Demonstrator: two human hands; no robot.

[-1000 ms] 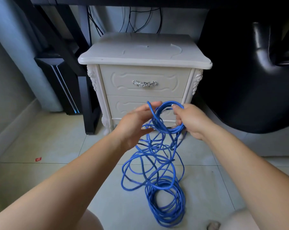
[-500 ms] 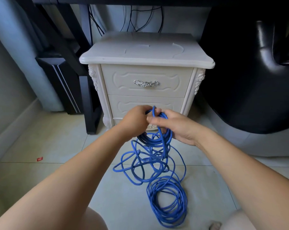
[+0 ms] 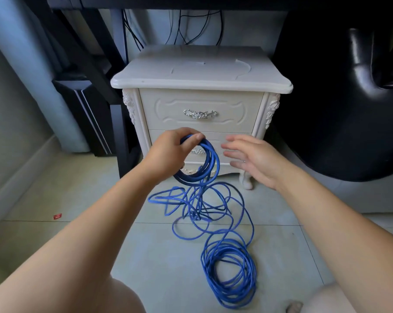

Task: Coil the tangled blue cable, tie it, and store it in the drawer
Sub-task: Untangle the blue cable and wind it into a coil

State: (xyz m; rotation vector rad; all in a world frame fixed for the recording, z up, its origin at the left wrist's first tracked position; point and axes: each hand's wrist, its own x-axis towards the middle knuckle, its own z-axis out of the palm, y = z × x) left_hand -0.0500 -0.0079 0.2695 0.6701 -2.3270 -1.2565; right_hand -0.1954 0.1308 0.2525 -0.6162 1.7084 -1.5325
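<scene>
- Your left hand (image 3: 168,152) grips the top of a small bundle of loops of the long, thin blue cable (image 3: 210,163), with thumb and fingers curled round the strands. Held up in front of the lower drawer, the loops hang round and open, ready to take another turn.
- Your right hand (image 3: 254,159) hovers just beside that bundle without touching it. Its fingers are straight and slightly spread, and it holds nothing. I judge it is free so that it can reach down for the next length of slack.
- The rest of the blue cable lies on the pale tiled floor (image 3: 78,199). A loose tangle sits directly below the held loops and runs on to a flatter pile of rings nearer your knees.
- Most of the length is on the floor, so you appear to be early in the coiling step. Tying and storing are not yet begun.
- The white carved-wood nightstand (image 3: 200,73) stands directly ahead. Its upper drawer (image 3: 168,105), with an ornate silver handle (image 3: 200,114), is closed, and the lower one looks closed too.
- The strands in the tangle cross each other, so a hard pull could tighten a knot. Feed each length up gently and free the crossings as they come.
</scene>
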